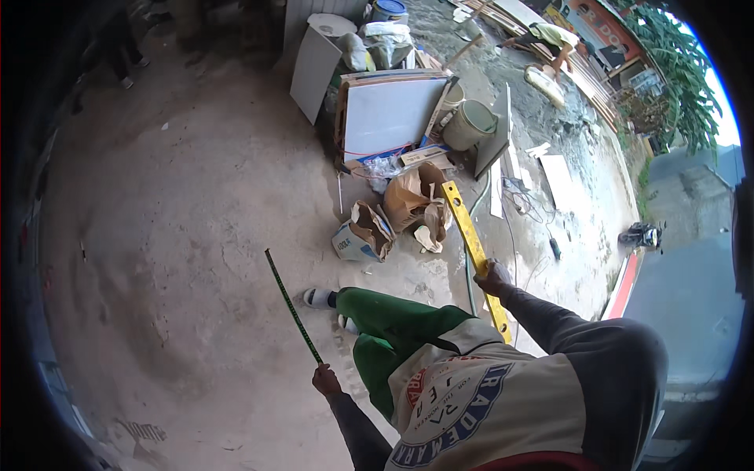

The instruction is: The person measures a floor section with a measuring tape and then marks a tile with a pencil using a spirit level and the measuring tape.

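Note:
My left hand (327,380) is closed at the near end of a tape measure (292,308). Its narrow, dark green, marked blade sticks out stiffly over the floor, up and to the left; any case is hidden in the fist. My right hand (493,278) grips a long yellow spirit level (468,234) around its lower half. The level is held at a slant, with a round hole near its upper end. My legs in green trousers (393,314) show between the two hands.
Torn paper bags (366,232) stand on the concrete floor (181,235) ahead. Behind them are stacked white tiles (393,114), a bucket (470,125) and a leaning board (496,129). A hose (469,290) runs by the level. Another person (554,39) bends over farther back; a motorcycle (642,235) stands right.

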A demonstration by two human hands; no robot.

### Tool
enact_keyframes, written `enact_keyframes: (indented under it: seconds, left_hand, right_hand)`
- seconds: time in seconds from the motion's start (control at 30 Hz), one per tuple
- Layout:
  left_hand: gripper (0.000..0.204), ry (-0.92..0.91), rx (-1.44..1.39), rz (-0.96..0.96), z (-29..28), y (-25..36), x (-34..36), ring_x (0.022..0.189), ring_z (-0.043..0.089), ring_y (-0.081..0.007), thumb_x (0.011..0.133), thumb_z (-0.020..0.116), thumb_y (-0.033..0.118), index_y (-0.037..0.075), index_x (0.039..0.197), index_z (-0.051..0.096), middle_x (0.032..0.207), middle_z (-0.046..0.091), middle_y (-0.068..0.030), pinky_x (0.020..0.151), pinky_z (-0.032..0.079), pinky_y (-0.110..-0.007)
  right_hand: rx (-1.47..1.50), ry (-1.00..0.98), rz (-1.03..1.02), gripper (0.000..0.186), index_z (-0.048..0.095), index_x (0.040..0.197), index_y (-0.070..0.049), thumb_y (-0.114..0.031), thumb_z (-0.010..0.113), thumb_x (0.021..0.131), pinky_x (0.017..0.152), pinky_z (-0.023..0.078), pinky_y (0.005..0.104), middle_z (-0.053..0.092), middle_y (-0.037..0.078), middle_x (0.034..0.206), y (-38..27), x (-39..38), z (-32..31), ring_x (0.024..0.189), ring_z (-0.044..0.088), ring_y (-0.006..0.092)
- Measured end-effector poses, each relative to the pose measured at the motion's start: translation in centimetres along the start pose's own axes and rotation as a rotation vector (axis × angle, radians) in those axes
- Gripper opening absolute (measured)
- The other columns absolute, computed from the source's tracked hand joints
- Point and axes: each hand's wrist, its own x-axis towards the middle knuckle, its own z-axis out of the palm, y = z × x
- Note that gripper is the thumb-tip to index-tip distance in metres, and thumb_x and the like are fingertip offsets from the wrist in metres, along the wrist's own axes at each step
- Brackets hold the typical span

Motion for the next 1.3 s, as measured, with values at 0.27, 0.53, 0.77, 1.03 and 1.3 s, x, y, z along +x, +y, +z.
enact_keyframes:
  seconds: [0.27, 0.53, 0.77, 1.03, 1.3]
  left_hand:
    - [0.036, -0.115, 0.146, -0.057, 4.5, 6.9, -3.2, 0.048, 0.044, -0.0119, 0.101, 0.058, 0.033, 0.001, 0.086, 0.067, 0.062, 0.049, -0.0024, 0.042, 0.032, -0.030]
    - [0.037, -0.176, 0.472, -0.065, 16.7, 7.9, -10.2, 0.050, 0.047, -0.0138, 0.100, 0.057, 0.035, 0.000, 0.095, 0.067, 0.069, 0.052, -0.0032, 0.041, 0.034, -0.030]
    - [0.031, -0.391, 0.747, 0.151, 39.1, 8.0, -12.9, 0.047, 0.048, -0.0146, 0.093, 0.063, 0.029, 0.000, 0.084, 0.069, 0.065, 0.056, -0.0047, 0.043, 0.035, -0.032]
    - [0.029, -0.649, 0.872, 0.397, 67.1, 8.5, -28.4, 0.047, 0.047, -0.0120, 0.099, 0.061, 0.030, 0.004, 0.088, 0.070, 0.061, 0.053, -0.0008, 0.043, 0.035, -0.029]
    - [0.031, -0.768, 1.263, 0.630, 83.4, 1.4, -39.5, 0.053, 0.055, -0.0129, 0.098, 0.064, 0.028, 0.004, 0.079, 0.070, 0.061, 0.061, -0.0032, 0.050, 0.042, -0.032]
  right_hand:
    - [0.197, -0.032, 0.514, 0.059, 0.067, 0.114, 0.001, -0.045, 0.076, 0.077, 0.090, 0.055, 0.0463, 0.069, 0.025, 0.112, 20.4, -14.3, 2.4, 0.105, 0.068, 0.0396]
    - [0.436, 0.114, 0.873, 0.058, 0.068, 0.109, 0.006, -0.040, 0.075, 0.075, 0.083, 0.058, 0.0487, 0.072, 0.028, 0.104, 32.2, -22.0, 9.2, 0.093, 0.071, 0.0452]
    - [0.624, 0.086, 1.164, 0.060, 0.068, 0.112, 0.007, -0.040, 0.075, 0.076, 0.088, 0.057, 0.0515, 0.071, 0.030, 0.104, 41.7, -23.9, 16.0, 0.098, 0.071, 0.0454]
    - [0.814, 0.143, 1.271, 0.068, 0.064, 0.121, 0.009, -0.042, 0.079, 0.078, 0.096, 0.054, 0.0493, 0.068, 0.032, 0.116, 58.0, -15.8, 14.4, 0.110, 0.068, 0.0450]
    - [0.973, 0.398, 1.409, 0.074, 0.055, 0.131, 0.012, -0.035, 0.082, 0.082, 0.100, 0.052, 0.0450, 0.066, 0.030, 0.121, 73.1, -10.5, 12.9, 0.113, 0.066, 0.0411]
